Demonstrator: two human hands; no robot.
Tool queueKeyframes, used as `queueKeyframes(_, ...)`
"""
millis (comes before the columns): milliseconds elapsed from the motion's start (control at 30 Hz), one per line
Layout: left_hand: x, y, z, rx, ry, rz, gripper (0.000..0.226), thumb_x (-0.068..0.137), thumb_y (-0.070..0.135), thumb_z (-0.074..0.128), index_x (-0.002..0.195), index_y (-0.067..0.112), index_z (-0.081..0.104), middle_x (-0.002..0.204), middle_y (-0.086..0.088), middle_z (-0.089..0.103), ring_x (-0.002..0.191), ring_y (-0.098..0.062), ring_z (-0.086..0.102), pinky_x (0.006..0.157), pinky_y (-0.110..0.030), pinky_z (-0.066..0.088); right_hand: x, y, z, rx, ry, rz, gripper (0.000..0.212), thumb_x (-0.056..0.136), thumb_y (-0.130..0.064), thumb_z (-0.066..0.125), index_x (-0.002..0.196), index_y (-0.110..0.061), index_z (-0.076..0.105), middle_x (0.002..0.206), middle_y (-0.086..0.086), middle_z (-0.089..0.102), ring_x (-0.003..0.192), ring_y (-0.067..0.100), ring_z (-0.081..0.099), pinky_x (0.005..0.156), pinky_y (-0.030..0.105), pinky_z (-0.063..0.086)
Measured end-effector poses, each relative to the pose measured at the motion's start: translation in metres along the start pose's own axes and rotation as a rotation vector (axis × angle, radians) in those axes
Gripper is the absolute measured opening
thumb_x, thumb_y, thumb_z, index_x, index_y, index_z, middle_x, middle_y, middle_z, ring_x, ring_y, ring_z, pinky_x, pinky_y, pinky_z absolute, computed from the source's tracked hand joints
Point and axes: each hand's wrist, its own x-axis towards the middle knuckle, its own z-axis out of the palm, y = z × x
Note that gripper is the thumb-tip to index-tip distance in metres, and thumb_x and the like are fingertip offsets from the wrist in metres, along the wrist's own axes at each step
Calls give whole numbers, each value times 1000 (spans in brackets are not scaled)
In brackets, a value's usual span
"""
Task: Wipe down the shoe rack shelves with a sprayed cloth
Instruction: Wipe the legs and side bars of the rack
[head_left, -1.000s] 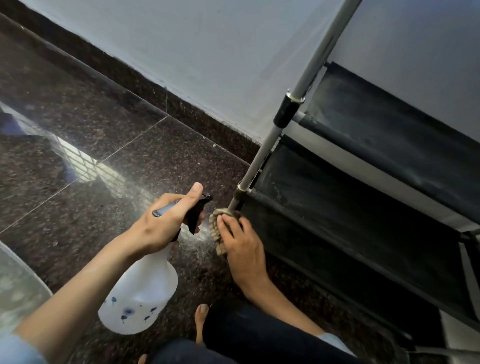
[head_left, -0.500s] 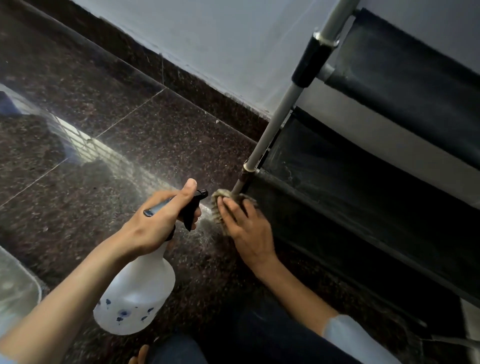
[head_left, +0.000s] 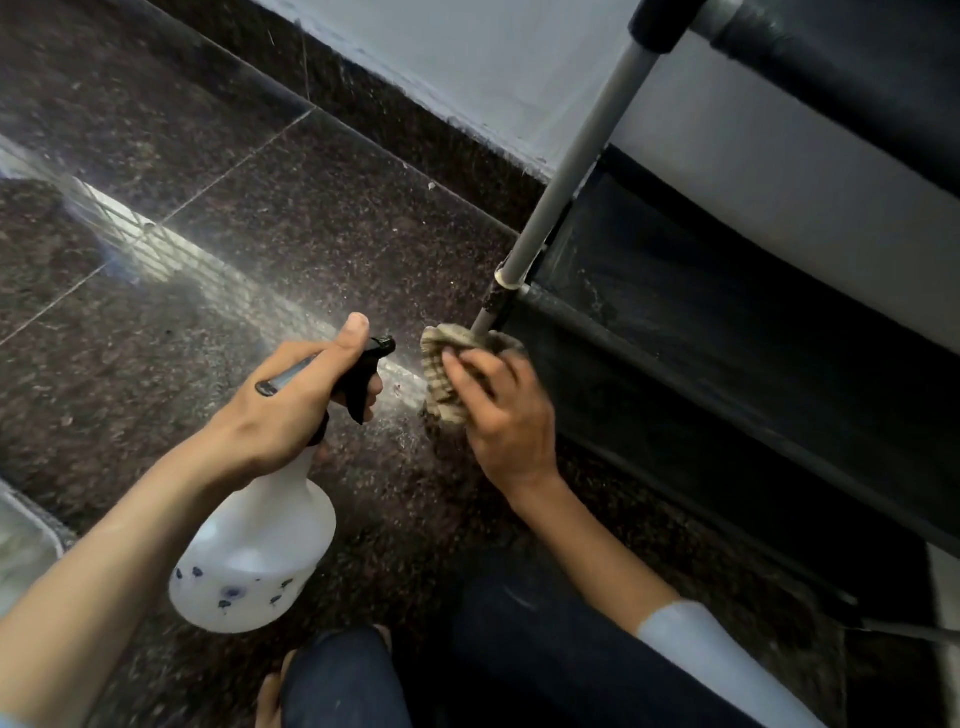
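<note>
Head view: floor (head_left: 260, 218) lay bare leftward, the rack (head_left: 727, 364) walled the right. Left hand (head_left: 291, 410) gripped the bottle (head_left: 254, 561), nozzle aimed right at the cloth (head_left: 441, 374). Right hand (head_left: 504, 410), fingers curled, pressed the cloth at the pole (head_left: 576, 161) foot.

Spray bottle (head_left: 260, 551) left of cloth (head_left: 441, 374), beside rack (head_left: 701, 364).
</note>
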Motion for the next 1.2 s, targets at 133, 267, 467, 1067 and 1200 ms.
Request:
queueKeyframes(133,-4,1,2,-42,0,-15,74,88,71,34,74,6,67,73,-14,70,34,-11,46,38,-21,39,-15,-14,8,-246,-444,-69,46,88,-15,58,132,-24,55,129,-8,58,100,18,61,76,26,53)
queueKeyframes(267,-5,2,2,-59,2,0,72,88,70,35,71,7,67,73,-15,70,42,-7,53,38,-22,41,0,-47,9,-95,-733,264,47,95,-8,41,142,-13,37,144,4,33,115,26,47,83,34,46)
queueKeyframes(467,-3,2,2,-62,-2,-4,68,83,69,34,68,13,67,72,-14,69,39,-10,50,37,-20,39,16,-65,-9,-109,-552,403,28,87,-17,54,115,-14,60,117,4,53,89,24,61,61,31,48)
queueKeyframes(1067,-32,56,9,-8,-24,108,76,81,74,34,66,7,65,73,-15,69,41,-9,50,39,-22,41,29,19,-137,370,-805,812,37,83,-9,53,112,-26,66,101,-1,55,94,20,57,80,25,45)
queueKeyframes(1200,-46,102,31,71,-78,236,75,79,73,31,63,7,63,71,-8,67,34,-3,45,38,-17,43,22,45,-223,630,-655,1077,22,88,-8,55,93,-24,69,86,-6,71,85,12,64,77,25,47)
